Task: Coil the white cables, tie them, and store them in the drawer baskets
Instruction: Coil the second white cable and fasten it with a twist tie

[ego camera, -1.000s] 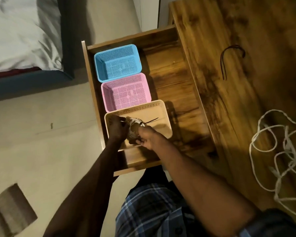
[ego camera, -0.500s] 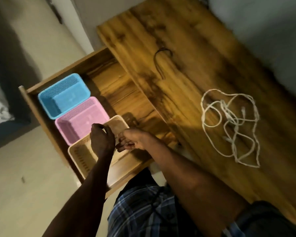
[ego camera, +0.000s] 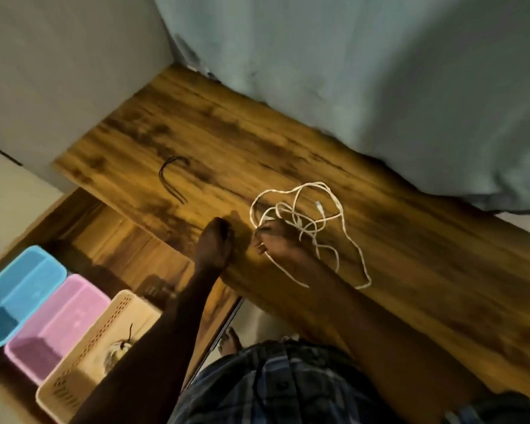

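Note:
A loose tangle of white cable lies on the wooden desktop. My right hand rests at the tangle's left side with fingers closed on some strands. My left hand hovers just left of it, fingers curled, holding nothing. In the open drawer sit a blue basket, a pink basket and a beige basket. A coiled, tied white cable lies in the beige basket, partly hidden by my left forearm.
A black tie lies on the desktop left of the tangle. A grey-blue curtain hangs along the desk's far edge. A wall stands at the desk's left end. My plaid-clad lap is below.
Both hands left the beige basket, where the coiled cable stays, and moved right onto the desktop. My right hand has taken hold of the loose white cable. The view swung right.

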